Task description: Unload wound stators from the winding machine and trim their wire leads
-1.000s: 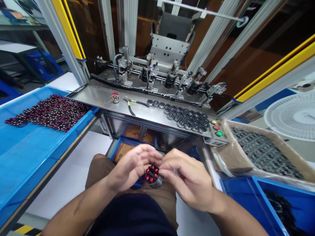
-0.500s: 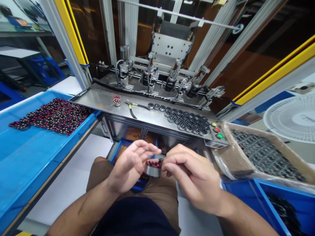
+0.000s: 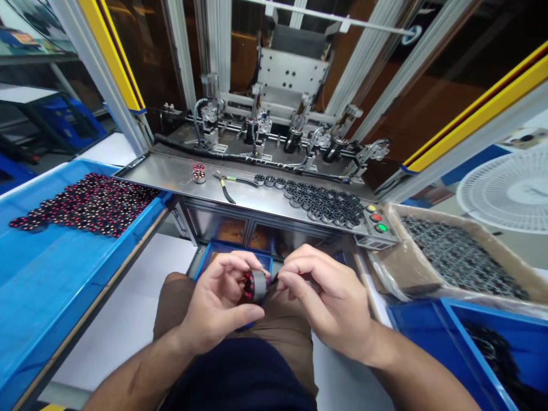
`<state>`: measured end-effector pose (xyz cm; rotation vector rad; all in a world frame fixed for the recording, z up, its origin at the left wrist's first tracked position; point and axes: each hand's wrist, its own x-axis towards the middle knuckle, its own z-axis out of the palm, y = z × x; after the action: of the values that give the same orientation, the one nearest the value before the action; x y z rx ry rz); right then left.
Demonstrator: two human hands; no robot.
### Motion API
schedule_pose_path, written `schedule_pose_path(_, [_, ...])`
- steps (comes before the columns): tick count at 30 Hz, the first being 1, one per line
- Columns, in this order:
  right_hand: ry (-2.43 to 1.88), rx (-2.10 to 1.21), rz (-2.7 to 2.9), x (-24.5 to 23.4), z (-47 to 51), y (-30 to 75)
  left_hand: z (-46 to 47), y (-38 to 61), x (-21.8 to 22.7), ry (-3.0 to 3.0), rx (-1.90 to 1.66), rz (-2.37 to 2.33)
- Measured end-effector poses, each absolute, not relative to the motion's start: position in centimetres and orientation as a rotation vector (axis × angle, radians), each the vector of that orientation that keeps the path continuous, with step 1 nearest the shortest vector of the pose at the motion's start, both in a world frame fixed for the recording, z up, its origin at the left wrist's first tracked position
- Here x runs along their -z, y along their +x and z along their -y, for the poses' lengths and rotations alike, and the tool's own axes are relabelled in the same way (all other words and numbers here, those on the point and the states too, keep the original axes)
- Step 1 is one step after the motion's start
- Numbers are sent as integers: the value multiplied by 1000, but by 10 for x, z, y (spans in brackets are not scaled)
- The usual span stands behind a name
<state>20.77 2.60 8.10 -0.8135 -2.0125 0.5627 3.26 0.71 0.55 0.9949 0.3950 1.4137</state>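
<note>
Above my lap, my left hand (image 3: 222, 299) holds a motor stator (image 3: 258, 285), a grey steel ring with red and black inside. The stator is tipped on its side, its rim toward my right hand. My right hand (image 3: 323, 297) is closed in a pinch just right of it, with a small dark piece at the fingertips that I cannot make out. On the metal bench ahead lie two copper-wound stators (image 3: 199, 174) and cutting pliers (image 3: 226, 185) with green-and-black handles. Many black-and-grey stator cores (image 3: 325, 200) are grouped to their right.
On my left, a blue tray (image 3: 64, 285) holds many red-and-black stators (image 3: 98, 205). At right stand a lined carton (image 3: 428, 274) of grey parts, a blue bin (image 3: 449, 325) with black pieces, a white fan (image 3: 509, 191) and a button box (image 3: 379, 228). Behind the bench is a machine (image 3: 295, 80).
My left hand has turned the stator from nearly level onto its side, and its fingers have curled around it. My right hand stays close by in a pinch. The view has shifted slightly.
</note>
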Motion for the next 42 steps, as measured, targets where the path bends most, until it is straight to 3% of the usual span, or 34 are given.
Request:
schedule_pose_path(2, [-749,-594,1994,-76,-30,208,-8,32,-1,1019,-1456,-392])
schedule_pose_path(8, [-596,-554,2031,-68,-39,211,-11,28,11,1001,-1149,-417])
schedule_pose_path(14, [-735,-495,1893,-69,-23,205,-14,30,5,1059,-1460,-579])
schedule_pose_path(16, [-879,-634,1742,-65,-15,200,-17,30,4,1059,-1501,-583])
schedule_pose_path(19, [-1020,-1110,1499,-52,-6,191,-22,28,4,1043,-1483,-571])
schedule_pose_path(23, [-937,-1672,1157,-26,-3,179,-24,23,5,1035,-1440,-552])
schedule_pose_path(35, [-505,-2033,837,-13,-11,176,-23,20,2,1221,-1397,-566])
schedule_pose_path(38, [-590,-1834,1020,-8,-13,181,-23,14,0,1385,-1470,-634])
schedule_pose_path(42, [-736,-924,1573,-4,-16,194,-19,3,-3,1569,-1336,-926])
